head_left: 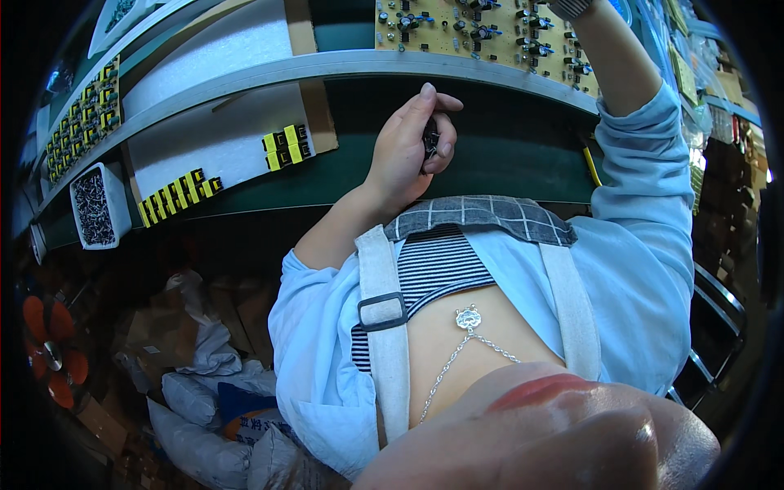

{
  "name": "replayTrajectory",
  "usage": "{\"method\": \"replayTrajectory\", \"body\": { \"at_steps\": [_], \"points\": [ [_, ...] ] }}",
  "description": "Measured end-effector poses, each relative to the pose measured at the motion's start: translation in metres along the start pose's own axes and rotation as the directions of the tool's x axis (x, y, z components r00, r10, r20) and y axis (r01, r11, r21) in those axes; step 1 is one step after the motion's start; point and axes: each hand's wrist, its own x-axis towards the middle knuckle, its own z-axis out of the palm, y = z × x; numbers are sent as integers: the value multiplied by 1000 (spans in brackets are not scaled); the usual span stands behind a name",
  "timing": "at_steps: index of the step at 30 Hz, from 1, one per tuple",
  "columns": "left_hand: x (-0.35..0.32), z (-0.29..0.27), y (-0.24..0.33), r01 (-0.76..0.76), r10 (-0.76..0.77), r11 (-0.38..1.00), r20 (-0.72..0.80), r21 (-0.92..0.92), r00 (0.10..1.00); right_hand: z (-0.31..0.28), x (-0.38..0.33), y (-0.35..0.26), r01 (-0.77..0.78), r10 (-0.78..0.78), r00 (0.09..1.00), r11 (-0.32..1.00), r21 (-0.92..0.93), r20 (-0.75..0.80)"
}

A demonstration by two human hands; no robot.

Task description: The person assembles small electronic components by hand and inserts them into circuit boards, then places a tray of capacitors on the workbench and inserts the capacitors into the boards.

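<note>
My left hand [415,143] is closed over a handful of small black electronic components [430,140], just in front of the metal rail [327,65]. Its fingers curl round them, so only part of the handful shows. Beyond the rail lies a tan circuit board panel [469,42], studded with black capacitors and other small parts. My right forearm [616,53] reaches over the panel's right end. A striped band circles that wrist, and the hand itself is cut off by the upper edge.
At left, a white tub [122,204] holds many dark parts with thin leads. Yellow-and-black transformers [180,196] stand in rows on white foam [212,147]. Another board [82,122] carries similar ones. Below are an orange-bladed fan [53,353] and stuffed sacks [204,441]; plastic bags crowd the right.
</note>
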Motion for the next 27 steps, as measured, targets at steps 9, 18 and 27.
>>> {"method": "replayTrajectory", "body": {
  "at_steps": [9,18,27],
  "points": [
    [-1,2,-1,-6,6,1000,-10,21,1000,9,-9,-6,149,-160,970,986,-72,-182],
    [0,1,-3,-24,24,1000,-39,14,999,-1,-50,-16,309,-324,897,946,-98,-300],
    [6,11,-6,-47,42,993,50,106,998,28,-108,-34,315,-342,869,940,-134,-357]
  ]
}}
